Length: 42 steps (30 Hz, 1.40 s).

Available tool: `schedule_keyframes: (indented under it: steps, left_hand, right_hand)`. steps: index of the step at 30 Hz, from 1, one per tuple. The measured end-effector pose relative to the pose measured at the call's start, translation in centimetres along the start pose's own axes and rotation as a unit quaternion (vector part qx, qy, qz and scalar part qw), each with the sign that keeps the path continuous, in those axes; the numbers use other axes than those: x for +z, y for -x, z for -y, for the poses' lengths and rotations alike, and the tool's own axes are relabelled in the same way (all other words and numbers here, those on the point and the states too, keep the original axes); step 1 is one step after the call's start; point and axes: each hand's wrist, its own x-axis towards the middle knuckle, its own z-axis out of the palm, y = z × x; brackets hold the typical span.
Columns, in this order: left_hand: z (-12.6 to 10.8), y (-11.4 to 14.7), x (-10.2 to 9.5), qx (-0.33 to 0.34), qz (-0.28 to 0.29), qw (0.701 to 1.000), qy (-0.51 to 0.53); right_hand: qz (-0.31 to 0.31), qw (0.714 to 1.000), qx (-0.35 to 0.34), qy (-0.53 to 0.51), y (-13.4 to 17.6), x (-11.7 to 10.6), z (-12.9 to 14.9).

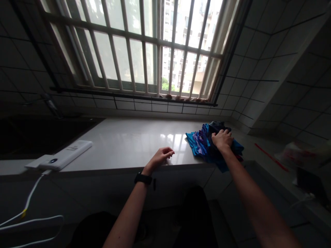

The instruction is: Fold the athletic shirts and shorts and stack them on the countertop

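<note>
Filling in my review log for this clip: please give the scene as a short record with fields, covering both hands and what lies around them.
Left hand: by the counter's front edge, fingers bent, no held object visible
Left wrist: black band
Right hand: on the dark cloth atop the cloth pile; grip unclear
Cloth pile: blue, purple and dark fabrics, right side of counter
Left side: white device with cable plugged in, near the dark sink
Behind: barred window

A kitchen, by the look of it; a dark sink (43,135) with a tap (52,106); a white surface (129,139) over cabinets (178,181); tiled walls (249,67); a barred window (141,37).
</note>
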Motion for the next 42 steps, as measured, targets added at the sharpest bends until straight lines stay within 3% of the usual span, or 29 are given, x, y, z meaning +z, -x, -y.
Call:
schedule_keyframes:
  steps: [42]
  left_hand:
    - [0.13,-0.16,-0.02,0.001,-0.006,1.000,0.004]
  right_hand:
    - [-0.024,1.000,-0.001,-0.020,0.32,0.31,-0.01]
